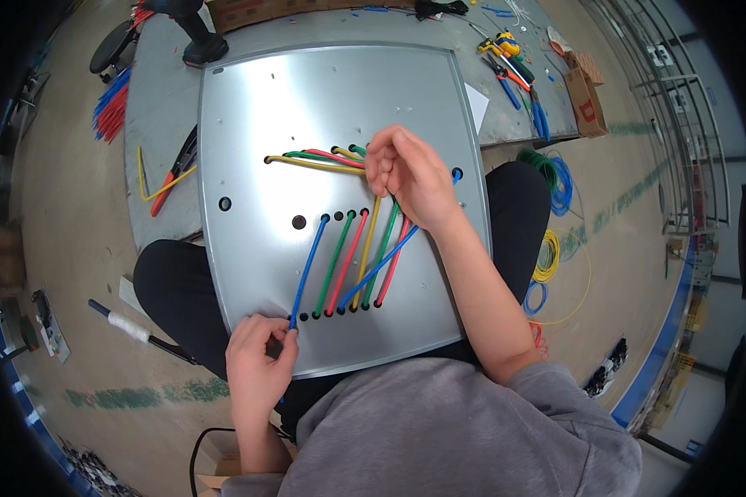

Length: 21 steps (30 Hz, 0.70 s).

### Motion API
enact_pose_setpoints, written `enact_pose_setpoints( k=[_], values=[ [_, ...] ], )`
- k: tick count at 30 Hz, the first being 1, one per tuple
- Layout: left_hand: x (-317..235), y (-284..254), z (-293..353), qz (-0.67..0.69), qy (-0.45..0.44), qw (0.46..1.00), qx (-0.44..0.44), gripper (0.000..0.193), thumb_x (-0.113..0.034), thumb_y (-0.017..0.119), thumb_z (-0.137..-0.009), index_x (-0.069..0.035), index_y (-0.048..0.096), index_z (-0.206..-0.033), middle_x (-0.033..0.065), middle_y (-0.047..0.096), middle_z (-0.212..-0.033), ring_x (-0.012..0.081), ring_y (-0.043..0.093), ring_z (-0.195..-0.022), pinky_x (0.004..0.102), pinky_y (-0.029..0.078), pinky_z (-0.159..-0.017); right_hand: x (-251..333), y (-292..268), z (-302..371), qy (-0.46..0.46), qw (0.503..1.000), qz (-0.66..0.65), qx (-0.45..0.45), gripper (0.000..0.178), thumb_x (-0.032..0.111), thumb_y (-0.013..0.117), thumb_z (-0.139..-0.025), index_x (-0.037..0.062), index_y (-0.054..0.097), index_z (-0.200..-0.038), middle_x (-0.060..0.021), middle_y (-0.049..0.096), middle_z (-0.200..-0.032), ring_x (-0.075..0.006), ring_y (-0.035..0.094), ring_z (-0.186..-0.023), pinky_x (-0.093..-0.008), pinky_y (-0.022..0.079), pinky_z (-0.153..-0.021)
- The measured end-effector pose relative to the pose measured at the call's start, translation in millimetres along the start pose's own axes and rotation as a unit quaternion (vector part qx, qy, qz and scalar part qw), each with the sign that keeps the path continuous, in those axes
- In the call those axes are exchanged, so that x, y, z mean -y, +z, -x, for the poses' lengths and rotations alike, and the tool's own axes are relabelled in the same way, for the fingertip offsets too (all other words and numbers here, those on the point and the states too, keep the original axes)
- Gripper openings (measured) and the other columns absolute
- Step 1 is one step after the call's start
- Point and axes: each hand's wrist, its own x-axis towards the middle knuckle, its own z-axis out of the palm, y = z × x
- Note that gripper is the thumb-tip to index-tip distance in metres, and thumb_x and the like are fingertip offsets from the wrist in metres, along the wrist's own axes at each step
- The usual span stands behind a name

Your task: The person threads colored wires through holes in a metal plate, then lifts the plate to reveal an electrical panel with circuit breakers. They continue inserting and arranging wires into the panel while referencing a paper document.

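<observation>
A grey metal panel (253, 116) with round holes lies across my lap and the table edge. Short blue, green, red and yellow wires run between its holes. My left hand (259, 356) pinches the lower end of the leftmost blue wire (308, 267) at the panel's lower left. Over the upper right of the panel rests my right hand (408, 172), its fingers curled together. An upper bundle of wires, with a yellow wire (317, 166) lowest, passes beneath those fingers, which hide whatever they may hold. Another blue wire (379, 272) slants across the lower rows.
Behind the panel is a grey worktable (307, 31). A power drill (201, 37) stands at its back left, near red-handled cutters (174, 178). Pliers (501, 79) and a cardboard box (584, 99) lie at right. Wire coils (547, 257) lie on the floor.
</observation>
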Motion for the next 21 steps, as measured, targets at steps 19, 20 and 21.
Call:
enact_pose_setpoints(
  k=[19, 20, 21],
  values=[
    [13, 0, 0, 0.018, 0.023, 0.999, -0.023, 0.013, 0.000, 0.078, -0.079, -0.001, 0.068, -0.087, 0.0075, 0.060, -0.074, 0.0227, 0.058, -0.067, 0.0358, 0.047, -0.063, 1, 2, 0, -0.002, 1.000, -0.010, 0.001, 0.036, 0.030, 0.043, -0.116, 0.0006, 0.062, -0.110, -0.0114, 0.068, -0.087, -0.0141, 0.061, -0.069, -0.0278, 0.051, -0.065],
    [12, 0, 1, 0.015, 0.019, 0.999, -0.025, 0.013, -0.002, 0.079, -0.079, -0.003, 0.069, -0.086, 0.0060, 0.062, -0.073, 0.0234, 0.059, -0.067, 0.0367, 0.048, -0.063, 1, 2, 0, -0.001, 1.000, -0.005, 0.001, 0.035, 0.030, 0.043, -0.116, 0.0009, 0.062, -0.110, -0.0110, 0.068, -0.087, -0.0137, 0.061, -0.069, -0.0274, 0.051, -0.065],
    [12, 0, 2, 0.012, 0.016, 0.999, -0.027, 0.013, -0.004, 0.080, -0.079, -0.005, 0.069, -0.086, 0.0045, 0.063, -0.073, 0.0241, 0.059, -0.068, 0.0377, 0.048, -0.064, 1, 3, 0, 0.000, 1.000, -0.001, 0.000, 0.035, 0.030, 0.043, -0.116, 0.0012, 0.062, -0.110, -0.0107, 0.068, -0.087, -0.0133, 0.061, -0.069, -0.0271, 0.051, -0.065]
  ],
)
